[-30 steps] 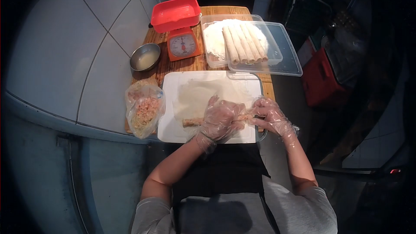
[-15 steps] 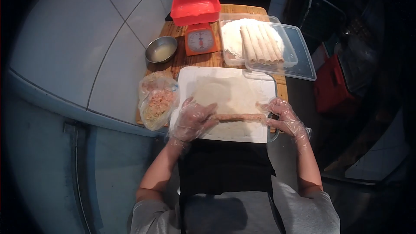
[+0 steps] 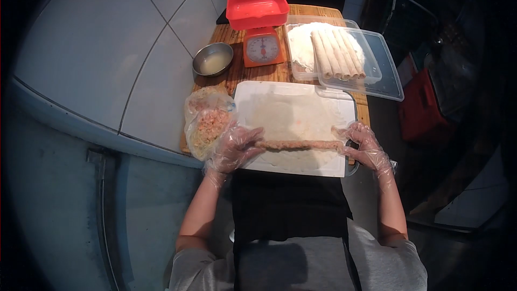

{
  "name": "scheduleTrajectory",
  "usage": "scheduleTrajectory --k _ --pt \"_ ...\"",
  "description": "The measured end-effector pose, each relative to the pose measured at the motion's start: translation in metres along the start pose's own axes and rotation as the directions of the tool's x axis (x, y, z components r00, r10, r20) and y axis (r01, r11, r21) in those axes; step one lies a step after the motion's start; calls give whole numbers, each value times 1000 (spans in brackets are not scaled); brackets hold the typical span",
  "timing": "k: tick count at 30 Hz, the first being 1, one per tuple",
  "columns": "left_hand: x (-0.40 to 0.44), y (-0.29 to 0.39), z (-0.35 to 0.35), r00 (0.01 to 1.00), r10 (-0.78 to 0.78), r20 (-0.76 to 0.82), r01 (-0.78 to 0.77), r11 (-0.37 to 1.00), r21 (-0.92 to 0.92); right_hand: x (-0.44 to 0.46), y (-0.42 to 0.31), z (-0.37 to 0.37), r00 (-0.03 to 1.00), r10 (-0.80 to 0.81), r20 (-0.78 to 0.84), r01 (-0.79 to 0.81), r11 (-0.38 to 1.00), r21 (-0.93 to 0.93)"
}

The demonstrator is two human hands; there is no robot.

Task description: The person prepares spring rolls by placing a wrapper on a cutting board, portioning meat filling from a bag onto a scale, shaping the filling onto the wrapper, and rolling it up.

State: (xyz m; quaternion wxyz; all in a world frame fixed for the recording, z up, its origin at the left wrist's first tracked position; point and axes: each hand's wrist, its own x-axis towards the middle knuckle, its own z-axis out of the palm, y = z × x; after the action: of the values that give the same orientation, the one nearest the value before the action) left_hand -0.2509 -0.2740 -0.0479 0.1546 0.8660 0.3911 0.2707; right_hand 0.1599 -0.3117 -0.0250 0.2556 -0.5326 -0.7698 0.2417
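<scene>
A long thin log of minced meat filling point(image 3: 299, 144) lies crosswise on a pale, thin wrapper sheet point(image 3: 293, 113). The sheet is spread over a white cutting board point(image 3: 247, 89). My left hand point(image 3: 232, 146), in a clear plastic glove, has its thumb and fingers around the log's left end. At the opposite end, my gloved right hand point(image 3: 366, 145) closes thumb and fingers around the tip. Left of the board sits an opened plastic bag of minced filling point(image 3: 212, 124), close to my left hand.
Behind the board stand a metal bowl point(image 3: 213, 59) of cloudy liquid and an orange kitchen scale point(image 3: 263, 47) with a red tray. Several rolled wrappers point(image 3: 338, 54) rest on a plastic lid point(image 3: 388, 67) over a container of white powder point(image 3: 300, 46). A tiled wall point(image 3: 107, 37) borders the left.
The log reaches farther left and looks longer and more even. My left hand has shifted outward along it, away from my right hand. The whole view has shifted slightly.
</scene>
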Motion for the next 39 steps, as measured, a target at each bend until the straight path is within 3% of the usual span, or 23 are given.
scheduleTrajectory --k 5,8,11,14,16,20,24,28,31,39 --pt "0 5 -4 997 -16 -80 6 993 -114 0 -13 -10 1000 1 15 -2 999 54" --pt "-6 -1 -3 998 11 -64 -12 1000 -15 -2 -31 -12 994 -80 -75 86 993 85" --pt "-9 -9 3 998 12 -61 -7 997 77 -3 -40 1 964 -264 -15 265 964 25" --pt "-5 8 -5 996 -52 -70 54 998 30 -1 -67 17 936 -340 93 341 940 3" --pt "-5 20 -8 985 1 -175 3 1000 21 -1 -80 30 915 -385 123 393 918 -53" --pt "-8 52 -16 961 69 -268 -46 995 91 0 -70 50 930 -324 173 340 938 -72" --pt "-6 63 8 982 182 -47 -187 972 -141 5 -70 53 924 -328 195 352 930 -105" --pt "4 81 22 986 155 63 -145 979 -146 9 -73 51 923 -341 181 364 925 -113" --pt "5 75 29 986 164 36 -156 973 -167 9 -80 56 927 -347 143 368 917 -155" --pt "6 76 30 984 177 27 -168 964 -204 19 -84 56 906 -325 270 389 890 -237"
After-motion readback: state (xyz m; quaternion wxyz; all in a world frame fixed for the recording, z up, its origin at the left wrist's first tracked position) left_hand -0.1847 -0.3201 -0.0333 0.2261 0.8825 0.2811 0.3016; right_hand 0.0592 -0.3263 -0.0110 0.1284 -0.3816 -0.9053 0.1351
